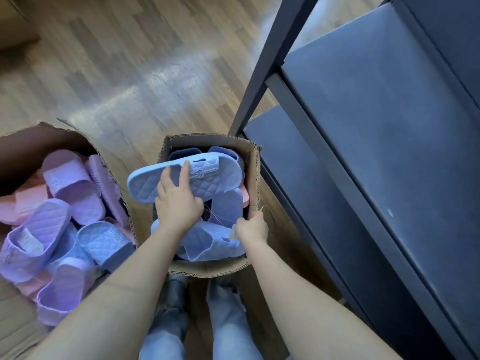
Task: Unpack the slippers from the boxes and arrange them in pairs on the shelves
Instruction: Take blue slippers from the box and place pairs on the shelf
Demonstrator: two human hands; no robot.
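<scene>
the left hand (179, 201) grips a pale blue slipper (207, 175) from above. its fingers (185, 172) are spread over the quilted insole just behind the strap, and the rest of the hand wraps the near edge. the slipper lies crosswise over the open top of the small box (207, 270), sole down, with its heel end jutting past the box's left wall and its toe end over the inside.

under it, more blue slippers (207, 242) are stacked in the box, one of them just below the left wrist.

the right hand (252, 226) is at the box's near right corner, fingers curled tight together on a small pale scrap (234, 233). what the scrap is cannot be told. a thin thread (220, 218) runs from it towards the slippers.

to the left stands a bigger box (52, 128), torn open, holding purple slippers (70, 183) and pink ones (28, 201) in a loose heap. to the right is a dark shelf (376, 126), close beside the small box. everything stands on a wood floor (130, 74).
</scene>
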